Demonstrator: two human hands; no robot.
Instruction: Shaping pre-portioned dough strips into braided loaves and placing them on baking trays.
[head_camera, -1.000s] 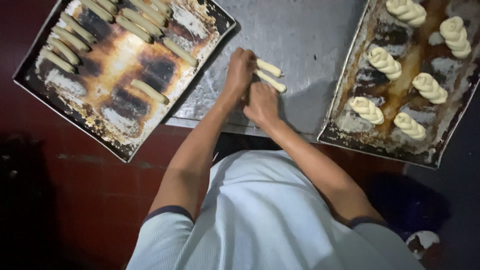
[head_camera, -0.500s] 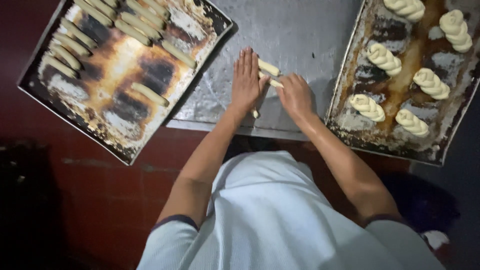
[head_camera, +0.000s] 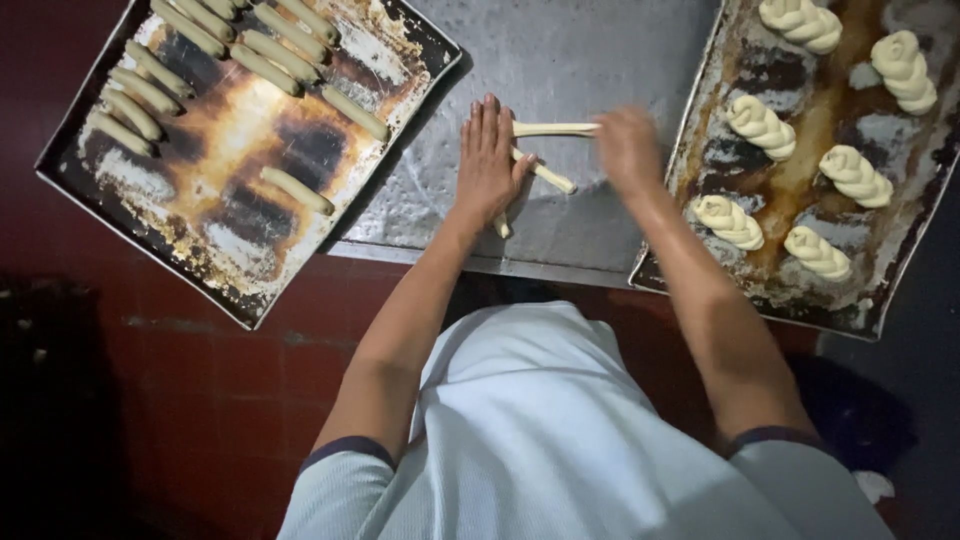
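On the metal tabletop (head_camera: 590, 60), the left hand (head_camera: 487, 160) lies flat, fingers straight and together, pressing down on two thin dough ropes (head_camera: 545, 175). The right hand (head_camera: 628, 148) is blurred; it meets the end of the upper rope, but I cannot tell how far its fingers close. A tray of short dough sticks (head_camera: 300, 190) sits to the left, and a tray of twisted dough pieces (head_camera: 760, 125) to the right.
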